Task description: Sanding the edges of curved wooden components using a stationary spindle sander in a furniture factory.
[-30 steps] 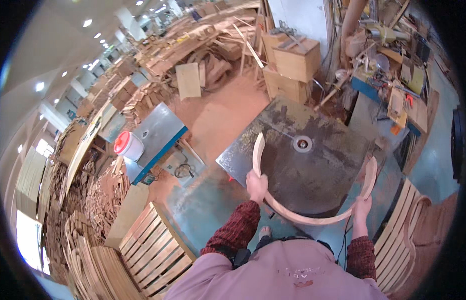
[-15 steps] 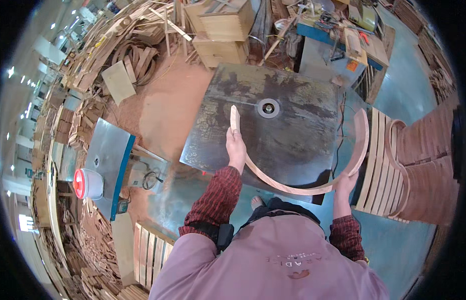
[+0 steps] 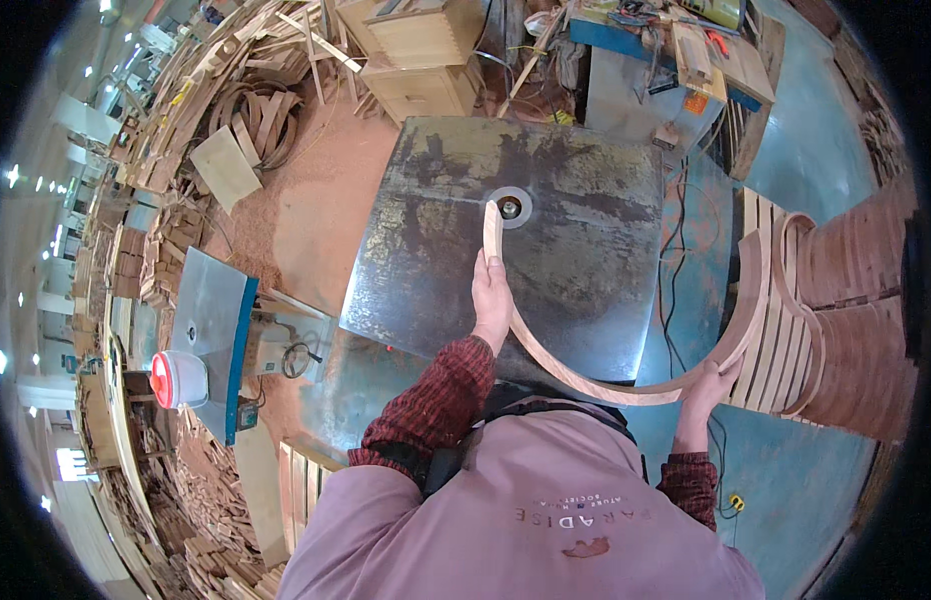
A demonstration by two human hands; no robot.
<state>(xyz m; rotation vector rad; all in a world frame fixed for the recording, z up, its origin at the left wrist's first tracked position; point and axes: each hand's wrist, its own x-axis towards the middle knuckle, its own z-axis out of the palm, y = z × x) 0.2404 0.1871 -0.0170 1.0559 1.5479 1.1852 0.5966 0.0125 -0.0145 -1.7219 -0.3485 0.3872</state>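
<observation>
Curved wooden strip [image 3: 586, 375] held at both ends over the metal tabletop [image 3: 586, 200].
Left hand [image 3: 493, 300] grip closed around one arm near the spindle [image 3: 510, 208]; right hand [image 3: 708, 385] clasps the other, forearms extended.

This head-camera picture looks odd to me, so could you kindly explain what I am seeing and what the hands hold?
The picture comes from a wide fisheye camera worn on a person's head, looking down, so straight edges bend near the rim. The maroon garment at the bottom is the person's own. Both bare hands hold one curved wooden strip, bent like a U. The left hand grips one arm of it, whose tip sits by the round spindle in the middle of a dark metal table. The right hand holds the other side, off the table's edge. Similar curved pieces are stacked at the right. Sawdust and wood scraps cover the floor behind.
</observation>
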